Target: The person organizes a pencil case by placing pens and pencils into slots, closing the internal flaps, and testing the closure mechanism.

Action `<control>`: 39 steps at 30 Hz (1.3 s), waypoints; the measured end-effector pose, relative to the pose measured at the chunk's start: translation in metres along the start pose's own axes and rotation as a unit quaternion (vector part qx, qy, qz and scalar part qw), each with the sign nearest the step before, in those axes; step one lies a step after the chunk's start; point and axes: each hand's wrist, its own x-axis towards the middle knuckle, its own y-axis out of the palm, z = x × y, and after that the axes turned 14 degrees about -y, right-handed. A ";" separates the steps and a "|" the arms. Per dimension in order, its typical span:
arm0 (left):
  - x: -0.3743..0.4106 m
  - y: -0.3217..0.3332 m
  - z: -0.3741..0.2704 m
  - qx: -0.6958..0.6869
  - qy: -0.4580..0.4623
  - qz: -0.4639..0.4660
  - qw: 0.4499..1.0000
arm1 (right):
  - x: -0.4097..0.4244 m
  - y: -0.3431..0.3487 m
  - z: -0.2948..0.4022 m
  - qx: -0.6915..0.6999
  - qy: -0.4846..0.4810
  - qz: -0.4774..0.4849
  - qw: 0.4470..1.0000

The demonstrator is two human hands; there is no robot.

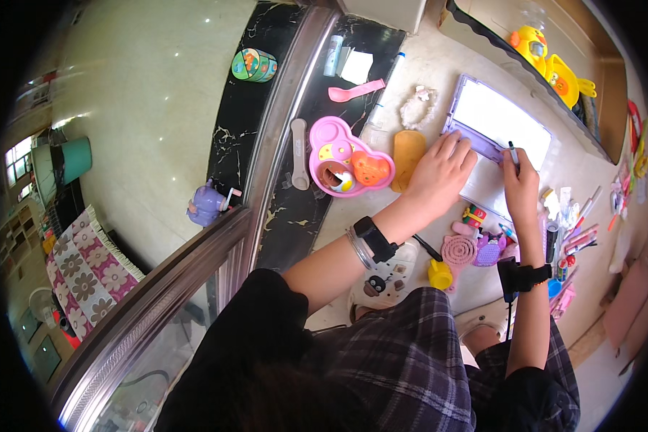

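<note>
A hinged purple plastic case (472, 131) lies unfolded on the floor, with a white panel (499, 121) on its far side and a clear, shiny panel (486, 186) on the near side. The fingers of my left hand (445, 167) rest on its purple middle strip; the thumb is hidden, so I cannot tell whether it grips the edge. Between thumb and fingers, my right hand (521, 181) pinches a slim dark-tipped pen (513, 153) over the strip's right end. Just left of my left hand lies an orange-yellow oblong piece (409, 159).
A pink tray (329, 128) holding toys sits left, near a metal door track (281, 108). Beyond the case stands a cardboard box (607, 102) with yellow duck toys (532, 43). Pens and small toys, including a pink spiral toy (459, 251), are scattered nearer my legs.
</note>
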 end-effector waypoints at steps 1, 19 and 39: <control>0.000 -0.001 0.000 -0.006 0.000 0.007 1.000 | 0.000 -0.002 -0.007 0.009 -0.007 -0.004 1.000; -0.002 -0.003 -0.001 -0.044 -0.002 0.019 0.999 | -0.001 -0.004 -0.003 -0.061 -0.043 0.001 0.997; 0.001 -0.004 -0.008 -0.032 -0.011 0.006 0.999 | -0.003 0.022 -0.006 -0.013 -0.026 -0.043 0.999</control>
